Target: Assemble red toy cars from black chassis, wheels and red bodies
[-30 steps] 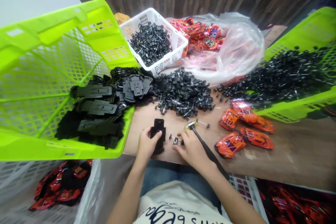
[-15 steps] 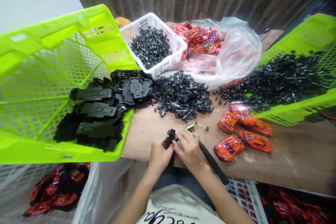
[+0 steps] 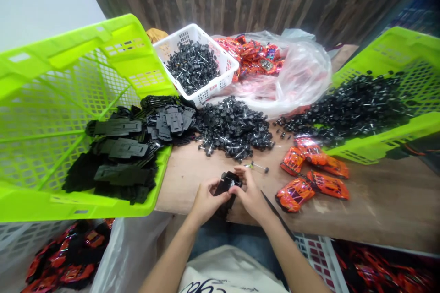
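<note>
My left hand (image 3: 205, 201) and my right hand (image 3: 252, 194) meet over the wooden table's (image 3: 378, 201) near edge, both closed on a small black toy-car chassis (image 3: 227, 184) with a wheel axle at its top. A loose axle with two wheels (image 3: 257, 166) lies on the table just beyond my right hand. A pile of black wheel axles (image 3: 233, 128) sits further back. Several orange toy car bodies (image 3: 311, 176) lie to the right of my hands.
A tilted green crate (image 3: 62, 100) at left holds black chassis plates (image 3: 120, 155). A white basket (image 3: 220, 83) of axles and a clear bag of orange bodies (image 3: 275, 68) stand at the back. Another green crate (image 3: 388, 142) with axles is at right. Bags of finished cars lie below the table.
My right hand left the table and joined my left on the chassis, bringing the wheel axle to it. The hammer-like tool under my right hand is now mostly hidden.
</note>
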Motion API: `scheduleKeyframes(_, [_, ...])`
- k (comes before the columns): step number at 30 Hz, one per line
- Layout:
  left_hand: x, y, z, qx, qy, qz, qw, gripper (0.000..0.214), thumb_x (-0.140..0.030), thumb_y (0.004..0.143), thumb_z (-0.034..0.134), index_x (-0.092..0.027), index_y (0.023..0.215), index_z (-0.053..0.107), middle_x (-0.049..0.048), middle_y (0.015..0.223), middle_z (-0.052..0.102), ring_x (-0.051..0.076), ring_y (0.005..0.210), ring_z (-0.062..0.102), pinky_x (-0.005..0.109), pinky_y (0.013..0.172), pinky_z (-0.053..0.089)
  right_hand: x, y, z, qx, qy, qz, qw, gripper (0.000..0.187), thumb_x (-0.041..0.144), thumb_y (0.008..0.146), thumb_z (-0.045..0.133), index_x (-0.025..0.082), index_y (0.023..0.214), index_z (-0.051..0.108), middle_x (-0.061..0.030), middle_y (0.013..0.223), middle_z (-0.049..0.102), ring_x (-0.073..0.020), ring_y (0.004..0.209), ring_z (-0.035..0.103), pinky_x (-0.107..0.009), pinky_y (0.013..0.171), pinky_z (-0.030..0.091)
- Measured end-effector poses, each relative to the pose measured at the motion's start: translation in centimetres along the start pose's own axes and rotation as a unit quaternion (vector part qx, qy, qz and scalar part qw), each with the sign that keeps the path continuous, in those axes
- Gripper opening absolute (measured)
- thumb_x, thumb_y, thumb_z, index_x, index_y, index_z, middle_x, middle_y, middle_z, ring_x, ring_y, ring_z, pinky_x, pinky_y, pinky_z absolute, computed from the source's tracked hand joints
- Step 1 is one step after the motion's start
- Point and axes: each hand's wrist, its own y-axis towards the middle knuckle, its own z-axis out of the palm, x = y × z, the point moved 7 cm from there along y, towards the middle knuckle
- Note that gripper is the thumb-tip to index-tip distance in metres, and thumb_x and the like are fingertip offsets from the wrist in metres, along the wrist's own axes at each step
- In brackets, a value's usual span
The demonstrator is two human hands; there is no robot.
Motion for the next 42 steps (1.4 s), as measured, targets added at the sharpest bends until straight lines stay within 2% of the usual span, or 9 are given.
scheduleKeyframes(3, [1.0, 1.0, -0.7, -0.075, -0.093, -0.036, 0.992, 0.031, -0.023, 0.058, 0.077, -0.011, 0.085, 0.068, 0.0043, 0.079, 0.069, 0.015, 0.071, 0.061, 0.024, 0.067, 0.046, -1.0, 0.9, -3.7, -0.009, -0.154, 0.01, 0.988, 0.038, 0.017, 0.08, 0.051, 0.024, 0.117, 0.047, -0.0066, 0.115, 0.058, -0.0221, 0.109, 0.053, -0.04, 0.092, 0.04])
scheduleKeyframes(6, [2.0, 2.2, -1.9, -0.182, -0.176, -0.031, 0.967, 0.043, -0.023, 0.054, 0.08, -0.012, 0.092, 0.064, 0.0045, 0.082, 0.07, 0.016, 0.071, 0.063, 0.027, 0.07, 0.049, -2.5, 1.6, -7.5, -0.047, -0.382, 0.056, 0.921, 0.026, 0.006, 0.078, 0.046, 0.017, 0.1, 0.057, -0.0114, 0.104, 0.061, -0.0271, 0.105, 0.052, -0.046, 0.09, 0.036])
scheduleKeyframes(8, [2.6, 2.9, -2.3, -0.222, -0.208, -0.024, 0.952, 0.047, -0.023, 0.051, 0.082, -0.012, 0.092, 0.063, 0.0036, 0.082, 0.069, 0.015, 0.07, 0.063, 0.028, 0.07, 0.05, -2.8, 1.8, -8.3, -0.049, -0.423, 0.049, 0.904, 0.021, 0.002, 0.077, 0.045, 0.015, 0.088, 0.057, -0.0111, 0.094, 0.062, -0.0252, 0.097, 0.054, -0.041, 0.086, 0.038])
scheduleKeyframes(13, [2.6, 3.5, -1.7, -0.264, -0.227, 0.026, 0.937, 0.045, -0.025, 0.056, 0.08, -0.012, 0.094, 0.06, 0.0049, 0.088, 0.068, 0.016, 0.077, 0.064, 0.029, 0.074, 0.05, 0.5, 0.5, -5.0, -0.1, -0.249, -0.051, 0.962, 0.002, 0.02, 0.084, 0.055, 0.019, 0.084, 0.056, -0.0039, 0.08, 0.062, -0.0169, 0.072, 0.057, -0.028, 0.066, 0.045])
scheduleKeyframes(18, [2.1, 3.0, -1.1, -0.289, -0.193, 0.067, 0.935, 0.044, -0.028, 0.06, 0.079, -0.013, 0.095, 0.057, 0.0035, 0.086, 0.066, 0.015, 0.078, 0.063, 0.029, 0.074, 0.05, 3.1, -1.1, 0.0, -0.064, -0.289, -0.095, 0.95, 0.005, 0.017, 0.084, 0.054, 0.02, 0.08, 0.052, -0.0033, 0.077, 0.058, -0.0187, 0.074, 0.055, -0.029, 0.065, 0.043])
scheduleKeyframes(24, [2.1, 2.8, -1.2, -0.304, -0.185, 0.074, 0.932, 0.043, -0.03, 0.061, 0.078, -0.014, 0.095, 0.057, 0.0037, 0.087, 0.067, 0.016, 0.079, 0.064, 0.029, 0.075, 0.05, 3.0, -1.0, 0.0, -0.085, -0.343, -0.105, 0.93, 0.009, 0.021, 0.087, 0.051, 0.02, 0.079, 0.05, -0.0046, 0.076, 0.056, -0.0208, 0.075, 0.053, -0.031, 0.066, 0.04])
scheduleKeyframes(34, [2.6, 3.0, -0.6, -0.286, -0.229, 0.052, 0.929, 0.046, -0.029, 0.06, 0.079, -0.012, 0.097, 0.058, 0.0054, 0.09, 0.068, 0.017, 0.08, 0.065, 0.029, 0.076, 0.051, 3.4, -1.2, -0.3, -0.022, -0.338, -0.068, 0.939, 0.018, 0.032, 0.082, 0.062, 0.02, 0.085, 0.05, -0.0045, 0.082, 0.057, -0.0205, 0.077, 0.054, -0.031, 0.068, 0.043])
scheduleKeyframes(38, [2.6, 3.4, -1.0, -0.268, -0.277, 0.017, 0.923, 0.047, -0.028, 0.06, 0.08, -0.013, 0.101, 0.06, 0.0077, 0.097, 0.069, 0.019, 0.086, 0.067, 0.032, 0.08, 0.052, 4.7, 3.4, -5.0, -0.069, -0.281, -0.101, 0.952, 0.018, 0.035, 0.085, 0.057, 0.02, 0.091, 0.051, -0.0049, 0.088, 0.058, -0.0185, 0.078, 0.056, -0.029, 0.069, 0.045])
scheduleKeyframes(42, [3.6, 4.5, -2.2, -0.267, -0.288, -0.037, 0.919, 0.05, -0.029, 0.054, 0.084, -0.014, 0.096, 0.061, 0.0073, 0.091, 0.071, 0.022, 0.081, 0.069, 0.032, 0.074, 0.055, 4.6, 16.0, -12.1, -0.128, -0.324, -0.061, 0.935, 0.012, 0.021, 0.09, 0.047, 0.016, 0.093, 0.057, -0.0084, 0.094, 0.061, -0.0189, 0.09, 0.057, -0.032, 0.084, 0.044])
